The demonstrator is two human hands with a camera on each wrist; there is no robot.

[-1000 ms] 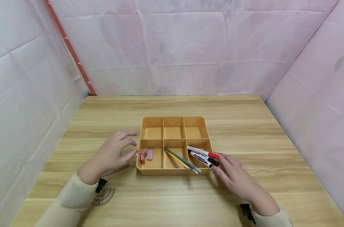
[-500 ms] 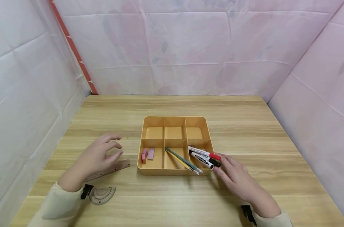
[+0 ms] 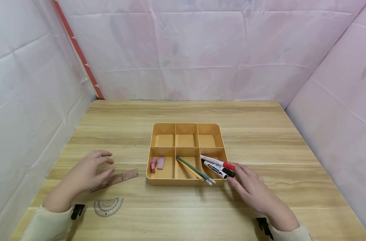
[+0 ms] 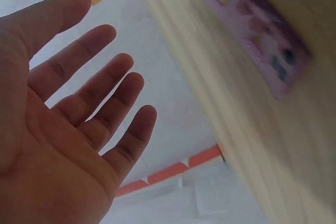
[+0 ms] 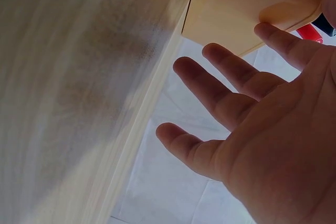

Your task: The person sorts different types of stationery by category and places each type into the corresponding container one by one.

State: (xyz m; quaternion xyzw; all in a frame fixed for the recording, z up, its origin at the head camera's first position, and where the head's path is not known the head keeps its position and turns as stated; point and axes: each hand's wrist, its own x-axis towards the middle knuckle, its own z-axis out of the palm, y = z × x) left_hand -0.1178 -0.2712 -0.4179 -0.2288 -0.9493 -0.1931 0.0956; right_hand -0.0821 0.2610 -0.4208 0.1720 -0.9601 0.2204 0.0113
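My left hand (image 3: 87,172) hovers over the left side of the table with relaxed, spread fingers and nothing in them. Beneath and beside it lies a pinkish patterned ruler (image 3: 122,177), also seen in the left wrist view (image 4: 257,35). My right hand (image 3: 250,189) is at the front right corner of a yellow six-compartment organizer (image 3: 177,182). Its fingers are extended, and in the right wrist view the index fingertip (image 5: 264,29) is right at the organizer's side wall. Markers with a red cap (image 3: 228,165) and black caps lean out of the front right compartment beside this hand.
A clear protractor (image 3: 108,207) lies in front of the ruler. Pink eraser pieces (image 3: 160,163) sit in the front left compartment. Several pencils (image 3: 192,169) rest aslant in the front middle one, ends over the rim. Fabric walls (image 3: 201,50) enclose the wooden table (image 3: 183,214).
My left hand has moved left and toward me, away from the organizer, uncovering the ruler and protractor. The right hand stays at the organizer's corner.
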